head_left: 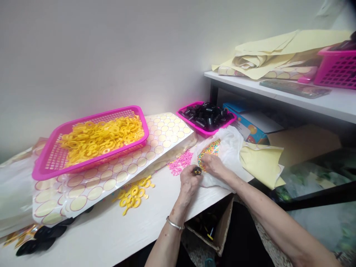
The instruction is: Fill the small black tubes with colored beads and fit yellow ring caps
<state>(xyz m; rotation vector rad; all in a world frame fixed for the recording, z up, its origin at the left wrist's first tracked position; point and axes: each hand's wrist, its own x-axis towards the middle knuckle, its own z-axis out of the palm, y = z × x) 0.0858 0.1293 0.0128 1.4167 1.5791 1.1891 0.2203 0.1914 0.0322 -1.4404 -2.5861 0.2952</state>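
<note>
My left hand (pixel 190 181) is closed around a small black plastic cylinder (pixel 197 170), its round end turned up toward me. Close beside it, my right hand (pixel 213 165) dips into a white plastic bag (pixel 230 139) with its fingers curled together among tiny multicoloured beads (pixel 210 148). What those fingertips pinch is hidden. Left of the bag lies a patch of small pink pieces (pixel 180 163) on the white table (pixel 111 237). Nearer the front is a loose pile of yellow ring-shaped plastic parts (pixel 135 194).
A pink basket (pixel 41 163) of yellow parts rests on sticker sheets (pixel 125 163). Another pink basket (pixel 204 132) holds black cylinders. Below the table edge stands a cardboard box (pixel 222 233). A white shelf (pixel 292 94) overhangs the right side; yellow paper (pixel 261 163) lies beside the bag.
</note>
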